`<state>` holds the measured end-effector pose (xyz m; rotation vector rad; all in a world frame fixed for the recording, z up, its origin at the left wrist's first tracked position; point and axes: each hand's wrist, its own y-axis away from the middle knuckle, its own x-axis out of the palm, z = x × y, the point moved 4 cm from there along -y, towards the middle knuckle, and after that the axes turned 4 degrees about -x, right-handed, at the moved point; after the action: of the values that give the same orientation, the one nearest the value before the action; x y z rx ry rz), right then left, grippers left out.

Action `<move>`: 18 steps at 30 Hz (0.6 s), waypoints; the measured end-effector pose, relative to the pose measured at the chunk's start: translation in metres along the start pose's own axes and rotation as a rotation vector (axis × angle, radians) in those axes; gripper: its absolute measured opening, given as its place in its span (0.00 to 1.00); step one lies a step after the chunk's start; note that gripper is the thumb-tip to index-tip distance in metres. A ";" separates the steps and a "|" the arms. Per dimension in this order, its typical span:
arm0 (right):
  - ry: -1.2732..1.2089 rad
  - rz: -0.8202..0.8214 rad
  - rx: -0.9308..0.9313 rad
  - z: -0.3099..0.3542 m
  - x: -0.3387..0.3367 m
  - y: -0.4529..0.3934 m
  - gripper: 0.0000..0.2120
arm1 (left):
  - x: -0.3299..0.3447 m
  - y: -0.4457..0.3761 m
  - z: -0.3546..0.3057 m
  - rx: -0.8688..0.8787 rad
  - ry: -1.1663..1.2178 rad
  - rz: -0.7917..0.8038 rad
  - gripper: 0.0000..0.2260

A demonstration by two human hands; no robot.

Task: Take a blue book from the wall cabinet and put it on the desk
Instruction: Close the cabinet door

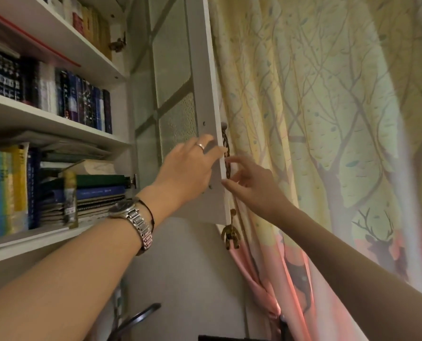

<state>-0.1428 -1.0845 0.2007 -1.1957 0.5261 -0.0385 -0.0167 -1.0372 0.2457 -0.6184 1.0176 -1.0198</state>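
The wall cabinet's white door (206, 77) with frosted glass panes stands swung open toward me. My left hand (189, 168), with a ring and a metal watch on the wrist, lies flat against the door's inner face near its edge. My right hand (250, 184) is on the outer side, fingers spread and touching the dark twisted door handle (226, 153). Inside the cabinet, a blue book (99, 193) lies flat in a stack on the lowest shelf (32, 239). More dark blue books (94, 104) stand upright on the middle shelf. The desk is not visible.
A curtain (328, 119) printed with trees and deer hangs right of the door, close behind my right hand. A metal curtain hook (230, 236) sits below the door's corner. Upright yellow and blue books (5, 190) fill the lowest shelf's left. A dark curved object (141, 316) shows at the bottom.
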 end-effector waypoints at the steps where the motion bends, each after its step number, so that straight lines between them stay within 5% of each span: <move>1: -0.019 -0.012 -0.024 0.008 0.003 0.000 0.19 | -0.006 0.007 0.007 0.008 0.005 -0.024 0.20; 12: -0.025 -0.081 -0.287 0.091 0.070 -0.004 0.23 | -0.054 0.086 0.091 -0.063 -0.069 -0.090 0.17; 18: -0.281 0.000 -0.222 0.133 0.132 -0.007 0.23 | -0.075 0.135 0.141 -0.166 -0.148 -0.053 0.19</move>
<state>0.0299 -1.0107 0.1933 -1.3907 0.2873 0.1904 0.1526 -0.9165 0.2253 -0.8490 0.9648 -0.9272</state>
